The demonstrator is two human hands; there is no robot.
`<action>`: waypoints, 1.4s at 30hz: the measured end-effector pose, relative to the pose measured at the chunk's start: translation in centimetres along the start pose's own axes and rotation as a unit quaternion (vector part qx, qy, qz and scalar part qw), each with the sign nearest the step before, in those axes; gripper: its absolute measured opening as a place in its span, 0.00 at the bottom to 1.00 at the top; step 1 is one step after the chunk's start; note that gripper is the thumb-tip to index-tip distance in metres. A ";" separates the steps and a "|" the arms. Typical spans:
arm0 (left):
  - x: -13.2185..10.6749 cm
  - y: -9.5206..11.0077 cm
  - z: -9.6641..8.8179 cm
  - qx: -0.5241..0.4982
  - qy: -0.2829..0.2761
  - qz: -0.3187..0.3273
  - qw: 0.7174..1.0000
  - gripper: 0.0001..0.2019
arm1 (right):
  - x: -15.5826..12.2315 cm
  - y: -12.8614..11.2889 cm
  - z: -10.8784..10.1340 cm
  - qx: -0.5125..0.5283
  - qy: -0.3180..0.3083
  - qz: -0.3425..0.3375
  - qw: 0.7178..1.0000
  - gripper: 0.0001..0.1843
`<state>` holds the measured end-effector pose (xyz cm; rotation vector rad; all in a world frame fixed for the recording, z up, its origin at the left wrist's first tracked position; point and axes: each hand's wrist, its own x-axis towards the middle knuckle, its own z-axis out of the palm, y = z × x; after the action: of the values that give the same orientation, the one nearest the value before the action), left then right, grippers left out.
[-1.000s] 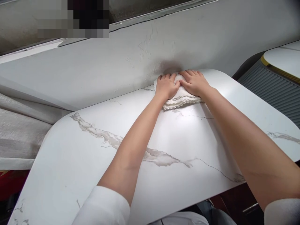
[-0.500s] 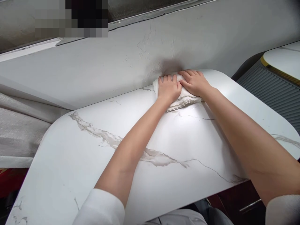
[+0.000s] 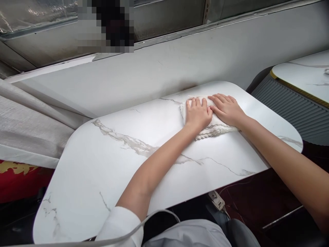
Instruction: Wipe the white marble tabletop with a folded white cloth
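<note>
A folded white cloth (image 3: pixel 216 127) lies on a white marble-patterned tabletop (image 3: pixel 108 161), a little way in from the wall. My left hand (image 3: pixel 197 114) presses flat on the cloth's left part, fingers stretched out and close together. My right hand (image 3: pixel 227 108) lies flat on its right part, fingers extended toward the left hand. Both palms cover most of the cloth; only its layered near edge shows.
A grey-white wall (image 3: pixel 144 79) with a window ledge runs behind the table. A light curtain (image 3: pixel 28 127) hangs at the left. A second marble table (image 3: pixel 303 73) with a ribbed grey side stands at the right. A white cable (image 3: pixel 154 216) crosses my lap.
Both hands and the cloth have slid toward me, away from the wall. My head has pulled back and lifted, so more window and table edge show.
</note>
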<state>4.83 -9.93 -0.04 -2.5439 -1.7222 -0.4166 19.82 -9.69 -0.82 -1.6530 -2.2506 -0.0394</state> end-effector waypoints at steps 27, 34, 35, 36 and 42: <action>-12.2 10.3 -1.9 -0.030 0.012 0.071 0.997 0.29 | -15.7 1.0 -5.7 0.006 -0.060 0.040 0.997 0.31; -9.8 9.9 -1.1 -0.047 0.006 0.068 0.997 0.27 | -13.8 2.0 -5.4 -0.005 -0.068 0.062 0.996 0.33; -9.4 9.7 -1.1 -0.048 0.003 0.066 0.997 0.26 | -13.3 2.2 -5.1 -0.006 -0.066 0.058 0.996 0.33; -8.9 9.5 -1.0 -0.048 0.000 0.064 0.997 0.26 | -12.8 2.5 -4.9 -0.007 -0.063 0.053 0.997 0.32; -5.9 7.8 -0.5 -0.046 -0.012 0.043 0.998 0.27 | -8.7 3.7 -3.4 -0.011 -0.049 0.015 0.999 0.31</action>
<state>9.82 -18.33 -0.12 -2.6851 -1.6306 -0.4739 26.45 -17.30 -0.87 -1.7344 -2.3043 0.0251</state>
